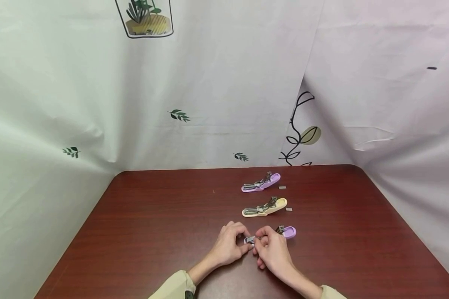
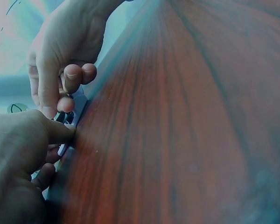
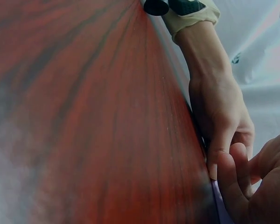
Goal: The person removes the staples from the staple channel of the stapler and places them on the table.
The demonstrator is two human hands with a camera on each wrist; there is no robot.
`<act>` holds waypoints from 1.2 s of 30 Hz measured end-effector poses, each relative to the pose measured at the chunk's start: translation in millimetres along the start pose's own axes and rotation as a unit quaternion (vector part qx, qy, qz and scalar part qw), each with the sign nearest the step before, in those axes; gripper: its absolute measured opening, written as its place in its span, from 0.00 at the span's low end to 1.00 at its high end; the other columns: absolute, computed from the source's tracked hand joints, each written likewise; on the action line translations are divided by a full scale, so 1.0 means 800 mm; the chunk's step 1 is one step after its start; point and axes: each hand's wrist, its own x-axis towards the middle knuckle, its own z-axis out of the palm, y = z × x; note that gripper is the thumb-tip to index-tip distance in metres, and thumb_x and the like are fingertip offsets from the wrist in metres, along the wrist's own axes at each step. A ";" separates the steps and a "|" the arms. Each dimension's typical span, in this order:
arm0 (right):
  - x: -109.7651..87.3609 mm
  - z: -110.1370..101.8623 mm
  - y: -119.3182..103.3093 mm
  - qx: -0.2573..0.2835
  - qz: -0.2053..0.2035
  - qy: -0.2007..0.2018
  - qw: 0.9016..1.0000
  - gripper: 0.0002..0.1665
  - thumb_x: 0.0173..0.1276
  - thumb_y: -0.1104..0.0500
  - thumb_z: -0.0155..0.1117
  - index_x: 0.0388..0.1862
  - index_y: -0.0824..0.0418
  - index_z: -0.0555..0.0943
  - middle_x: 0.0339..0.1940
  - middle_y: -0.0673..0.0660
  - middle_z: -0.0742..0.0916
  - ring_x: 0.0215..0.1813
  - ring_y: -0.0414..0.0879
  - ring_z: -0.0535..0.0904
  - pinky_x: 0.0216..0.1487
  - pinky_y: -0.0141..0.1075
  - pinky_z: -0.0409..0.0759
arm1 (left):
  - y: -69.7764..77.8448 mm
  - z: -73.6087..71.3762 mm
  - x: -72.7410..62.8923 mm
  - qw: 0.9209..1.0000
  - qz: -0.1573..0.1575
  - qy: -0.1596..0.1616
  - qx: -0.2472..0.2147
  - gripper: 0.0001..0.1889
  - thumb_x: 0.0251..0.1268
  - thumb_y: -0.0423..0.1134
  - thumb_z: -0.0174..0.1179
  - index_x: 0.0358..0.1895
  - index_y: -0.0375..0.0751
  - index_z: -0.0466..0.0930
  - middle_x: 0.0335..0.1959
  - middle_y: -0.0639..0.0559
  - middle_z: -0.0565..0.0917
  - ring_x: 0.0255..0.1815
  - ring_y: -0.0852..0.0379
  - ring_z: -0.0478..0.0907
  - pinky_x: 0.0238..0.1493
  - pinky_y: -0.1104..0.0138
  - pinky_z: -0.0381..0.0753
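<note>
A purple stapler (image 1: pixel 289 232) lies opened out on the table under both hands; its middle is hidden by the fingers. With thumb and index finger, my left hand (image 1: pixel 228 245) grips its left end. My right hand (image 1: pixel 273 251) bends over the stapler's magazine, thumb and index finger pinching at a small bright silver piece (image 1: pixel 250 239) that looks like a staple strip, mostly covered. In the left wrist view the stapler's purple edge (image 2: pixel 79 108) shows beside the fingertips. The right wrist view has the left thumb (image 3: pixel 219 151) pressed down on the stapler's end.
Farther back lie an opened yellow stapler (image 1: pixel 280 203) and another opened purple stapler (image 1: pixel 273 179). Small grey staple strips (image 1: pixel 289 209) lie at their right ends. A pale printed curtain (image 1: pixel 217 83) hangs behind the dark red wooden table (image 1: pixel 153 207).
</note>
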 end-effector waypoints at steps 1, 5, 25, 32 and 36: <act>0.000 0.000 0.000 -0.002 -0.003 -0.001 1.000 0.06 0.65 0.74 0.61 0.41 0.72 0.76 0.17 0.54 0.83 0.09 0.43 0.76 0.11 0.38 0.75 | 0.000 0.000 0.000 1.000 -0.001 -0.001 0.000 0.12 0.46 0.37 0.77 0.29 0.51 0.81 0.29 0.66 0.77 0.34 0.67 0.66 0.40 0.70 0.64; 0.000 0.000 0.001 -0.011 -0.017 -0.005 1.000 0.07 0.66 0.74 0.60 0.43 0.72 0.77 0.17 0.53 0.83 0.09 0.42 0.76 0.10 0.37 0.75 | 0.000 -0.001 0.000 1.000 -0.001 -0.001 -0.001 0.11 0.46 0.37 0.77 0.29 0.51 0.82 0.30 0.67 0.78 0.35 0.67 0.67 0.41 0.69 0.64; -0.003 -0.012 -0.002 -0.005 -0.012 -0.006 1.000 0.05 0.69 0.74 0.59 0.43 0.70 0.77 0.18 0.57 0.83 0.09 0.42 0.76 0.11 0.38 0.76 | -0.001 0.000 0.000 1.000 0.003 0.003 -0.003 0.12 0.46 0.38 0.77 0.29 0.51 0.82 0.29 0.66 0.78 0.34 0.67 0.66 0.40 0.69 0.64; -0.008 -0.023 -0.012 0.015 -0.021 -0.010 1.000 0.05 0.70 0.73 0.59 0.44 0.70 0.77 0.20 0.59 0.84 0.10 0.41 0.75 0.12 0.38 0.76 | -0.001 0.001 -0.001 1.000 0.009 0.007 0.006 0.12 0.45 0.36 0.77 0.29 0.51 0.81 0.31 0.65 0.79 0.34 0.67 0.66 0.39 0.69 0.63; -0.012 -0.032 -0.017 0.028 -0.024 -0.011 0.999 0.06 0.70 0.73 0.60 0.44 0.70 0.78 0.20 0.61 0.84 0.10 0.41 0.75 0.12 0.39 0.76 | -0.001 0.001 -0.001 1.000 0.006 0.005 0.008 0.12 0.46 0.36 0.76 0.30 0.51 0.82 0.31 0.65 0.79 0.34 0.67 0.67 0.39 0.69 0.64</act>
